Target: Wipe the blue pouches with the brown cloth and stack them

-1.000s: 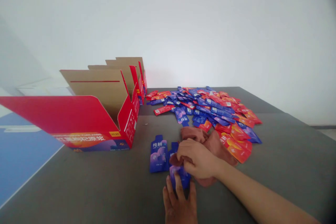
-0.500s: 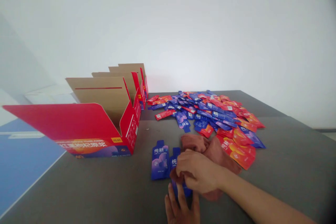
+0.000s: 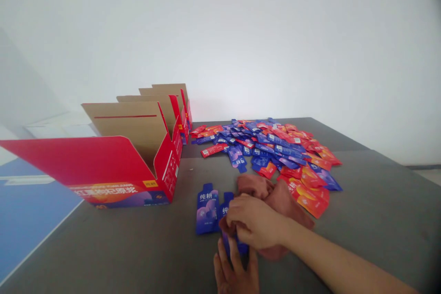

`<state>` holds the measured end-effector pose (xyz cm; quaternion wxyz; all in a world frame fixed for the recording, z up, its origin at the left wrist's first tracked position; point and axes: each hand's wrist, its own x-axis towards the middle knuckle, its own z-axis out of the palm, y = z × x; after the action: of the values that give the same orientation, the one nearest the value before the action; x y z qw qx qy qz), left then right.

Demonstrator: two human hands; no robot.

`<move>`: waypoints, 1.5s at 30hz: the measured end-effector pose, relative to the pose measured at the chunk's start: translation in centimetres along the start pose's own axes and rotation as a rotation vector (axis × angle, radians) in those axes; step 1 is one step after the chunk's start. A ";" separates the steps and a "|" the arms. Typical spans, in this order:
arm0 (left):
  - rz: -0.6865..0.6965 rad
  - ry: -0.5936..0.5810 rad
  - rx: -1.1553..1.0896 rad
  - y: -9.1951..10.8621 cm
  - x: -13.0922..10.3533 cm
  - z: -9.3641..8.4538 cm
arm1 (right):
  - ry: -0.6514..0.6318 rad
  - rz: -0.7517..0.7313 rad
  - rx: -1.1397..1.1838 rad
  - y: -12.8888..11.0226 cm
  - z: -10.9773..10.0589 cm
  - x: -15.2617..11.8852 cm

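Note:
My right hand (image 3: 253, 220) is closed on a bunched reddish-brown cloth (image 3: 285, 202), pressing part of it against a blue pouch (image 3: 225, 205) on the table. Much of that pouch is hidden under the hand and cloth. At its lower end, my left hand (image 3: 236, 268) rests with fingers spread, the fingertips touching the pouch. Just to the left lies another blue pouch (image 3: 207, 211), flat and face up, with pale lettering and round purple fruit printed on it.
A large heap of blue and red pouches (image 3: 268, 142) spreads over the far part of the grey table (image 3: 120, 248). On the left, several red cartons (image 3: 113, 161) stand in a row with raised flaps. A white wall (image 3: 220, 32) rises behind.
The whole view has shifted slightly. My right hand keeps hold of the cloth over the pouch, and my left hand stays at the pouch's lower end.

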<state>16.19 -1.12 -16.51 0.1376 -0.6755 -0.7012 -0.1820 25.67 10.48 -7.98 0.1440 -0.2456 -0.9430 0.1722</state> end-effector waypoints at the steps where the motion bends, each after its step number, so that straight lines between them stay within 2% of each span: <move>1: 0.008 -0.005 -0.002 -0.1 0.0 -0.1 | -0.045 -0.022 0.011 -0.5 0.1 0.1; 4: 0.028 -0.015 0.017 -0.2 -0.1 -0.1 | -0.084 0.026 -0.032 -0.3 0.4 0.7; 8: 0.058 -0.018 0.047 -0.3 0.0 -0.1 | -0.045 0.210 -0.148 2.5 -0.1 1.3; 10: 0.063 -0.010 0.045 -0.3 0.0 -0.2 | -0.035 0.245 -0.179 3.3 -0.6 1.2; 14: 0.053 0.008 0.025 -0.2 0.1 -0.5 | -0.010 0.099 -0.105 2.1 -1.2 0.2; 18: 0.057 -0.024 0.018 -0.1 -0.1 -0.6 | -0.094 -0.040 -0.029 0.1 -0.7 -0.1; 21: 0.065 -0.057 0.037 -0.2 -0.1 -0.7 | -0.110 0.029 -0.075 0.8 -0.2 0.8; 24: 0.063 -0.061 0.045 -0.3 -0.1 -0.6 | -0.054 0.185 -0.144 2.9 -0.5 1.7; 26: 0.061 -0.053 0.046 -0.3 -0.1 -0.5 | -0.025 0.237 -0.171 3.8 -0.8 1.8; 28: 0.055 -0.048 0.044 -0.3 -0.1 -0.5 | -0.001 0.213 -0.155 3.9 -1.0 1.4; 30: 0.054 -0.048 0.042 -0.2 -0.1 -0.6 | 0.006 0.127 -0.101 2.9 -0.8 0.7; 34: 0.053 -0.050 0.033 -0.1 -0.2 -0.8 | -0.071 -0.036 -0.006 0.7 0.0 0.1; 36: 0.054 -0.052 0.040 -0.1 -0.2 -0.9 | -0.070 -0.008 -0.023 0.7 0.2 0.5; 41: 0.073 -0.038 0.068 -0.3 -0.1 -0.7 | -0.013 0.247 -0.172 3.3 -0.5 2.0; 43: 0.069 -0.035 0.069 -0.3 0.0 -0.6 | 0.005 0.260 -0.192 3.6 -0.8 1.8; 45: 0.054 -0.029 0.062 -0.2 0.0 -0.6 | 0.036 0.205 -0.164 3.0 -0.8 1.2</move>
<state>16.00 -1.40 -15.98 0.1532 -0.6922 -0.6898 -0.1469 26.21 13.71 -8.21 0.1220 -0.3545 -0.9212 0.1041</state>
